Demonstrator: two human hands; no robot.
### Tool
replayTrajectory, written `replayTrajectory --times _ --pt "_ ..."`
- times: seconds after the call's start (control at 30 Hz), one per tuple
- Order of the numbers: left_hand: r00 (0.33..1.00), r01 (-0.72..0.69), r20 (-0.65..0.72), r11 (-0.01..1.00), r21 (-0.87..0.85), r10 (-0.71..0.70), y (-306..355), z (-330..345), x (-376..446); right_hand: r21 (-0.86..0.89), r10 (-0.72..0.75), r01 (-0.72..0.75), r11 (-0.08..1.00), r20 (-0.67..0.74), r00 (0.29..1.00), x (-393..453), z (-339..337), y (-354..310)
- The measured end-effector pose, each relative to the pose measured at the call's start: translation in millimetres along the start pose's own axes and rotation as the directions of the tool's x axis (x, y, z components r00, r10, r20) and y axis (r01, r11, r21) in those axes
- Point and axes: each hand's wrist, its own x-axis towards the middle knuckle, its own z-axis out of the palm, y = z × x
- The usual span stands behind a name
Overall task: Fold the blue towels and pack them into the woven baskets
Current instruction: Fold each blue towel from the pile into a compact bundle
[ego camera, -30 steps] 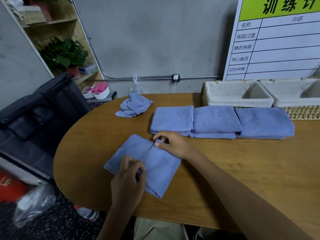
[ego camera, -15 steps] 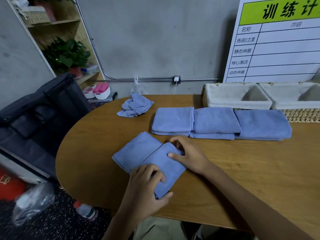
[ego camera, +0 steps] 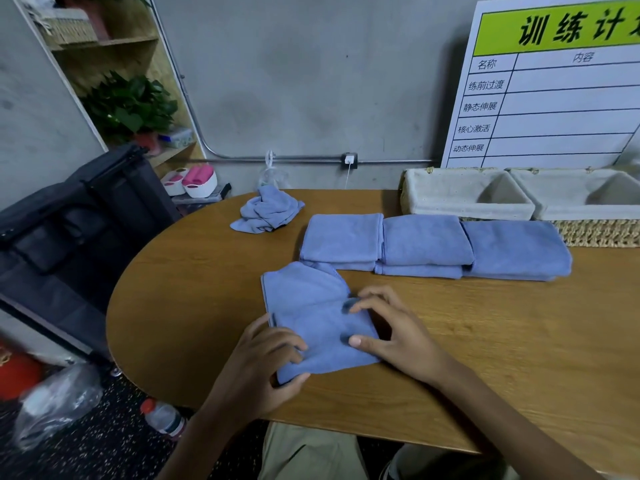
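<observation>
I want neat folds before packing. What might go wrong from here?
The towel under both hands lies skewed, its far flap overlapping the nearest folded stack, so tugging it may disturb that stack. The left hand grips a corner at the table edge; letting go may undo the fold.

My bare arms and khaki trousers

Both my forearms are bare to the frame's edge, with no sleeves, watch or rings on my left hand point(ego camera: 258, 367) or right hand point(ego camera: 398, 336). Below the tabletop edge, my light khaki trousers point(ego camera: 311, 455) show.
</observation>
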Motion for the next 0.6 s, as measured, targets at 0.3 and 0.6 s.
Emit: replayTrajectory --times 0.3,0.6 --pt "0.89 0.239 -0.295 0.907 -0.346 -0.347 11 -9 -4 -0.077 -0.123 0.158 0.984 0.336 0.934 0 2 -4" --pt "0.844 0.319 -0.184 0.748 -0.582 -0.504 6 -15 -4 0.202 -0.054 0.038 0.979 0.077 0.996 18 19 -11"
